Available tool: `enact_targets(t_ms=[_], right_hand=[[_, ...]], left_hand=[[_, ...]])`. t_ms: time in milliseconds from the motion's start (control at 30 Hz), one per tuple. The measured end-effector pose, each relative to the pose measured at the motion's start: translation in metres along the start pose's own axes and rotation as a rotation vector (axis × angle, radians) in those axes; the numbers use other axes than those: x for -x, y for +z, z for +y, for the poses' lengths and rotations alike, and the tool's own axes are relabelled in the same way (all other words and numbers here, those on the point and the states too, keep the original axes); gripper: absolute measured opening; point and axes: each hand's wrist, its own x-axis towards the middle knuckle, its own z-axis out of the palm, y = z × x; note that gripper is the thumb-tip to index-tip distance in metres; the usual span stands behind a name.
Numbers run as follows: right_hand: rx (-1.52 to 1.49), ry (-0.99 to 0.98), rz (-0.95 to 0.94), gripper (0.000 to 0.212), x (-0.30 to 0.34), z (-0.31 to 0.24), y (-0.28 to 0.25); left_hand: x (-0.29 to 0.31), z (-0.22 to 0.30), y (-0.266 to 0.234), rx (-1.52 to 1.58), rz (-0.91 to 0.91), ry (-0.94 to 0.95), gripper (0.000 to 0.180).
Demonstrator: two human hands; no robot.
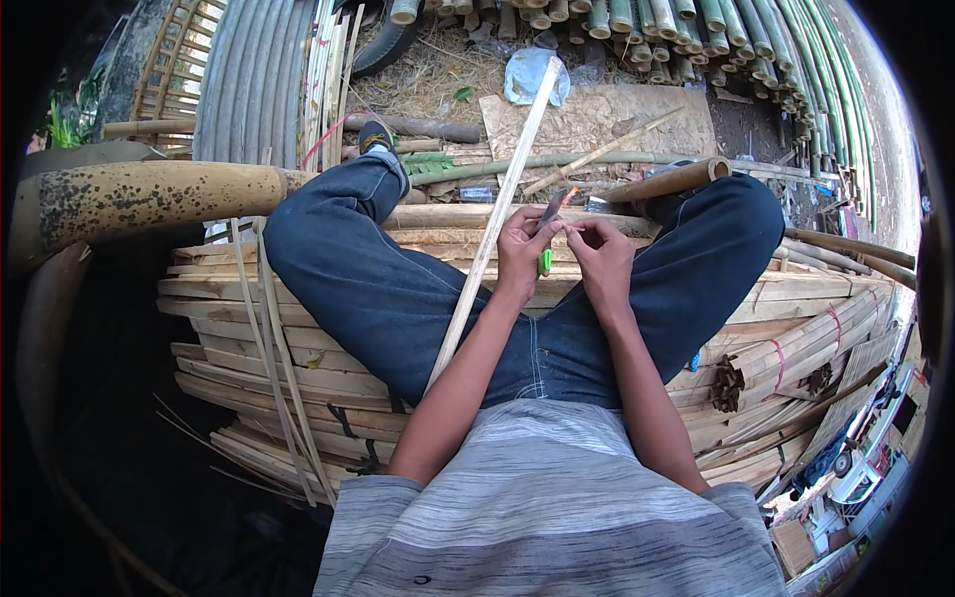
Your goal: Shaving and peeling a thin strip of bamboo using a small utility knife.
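The left hand closes on a knife, blade up; the right hand pinches near it; the strip lies left, lengthwise.

My one head camera looks steeply down from close above the stacked bamboo slats, facing forward over my lap.
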Motion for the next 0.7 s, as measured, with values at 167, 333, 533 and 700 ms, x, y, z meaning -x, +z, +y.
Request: enact_targets(t_ms=[167,333,533,700], right_hand=[[-0.010,-0.104,0.044,0.013,0.008,-0.006,-0.010],[-0.119,-0.043,-0.064,0.013,0.035,-0.028,-0.027],[0.030,-0.307,-0.030,0.010,0.052,-0.037,-0.015],[0.048,-0.343,0.024,0.013,0.051,-0.033,-0.007]], left_hand=[[0.002,-0.001,0.002,-0.023,-0.009,0.013,0.019],[0.002,0.004,-0.001,0.005,0.027,0.001,0.019],[0.003,0.002,0.000,-0.055,0.035,0.031,0.018],[0.005,0.002,0.002,-0.042,0.057,0.026,0.016]])
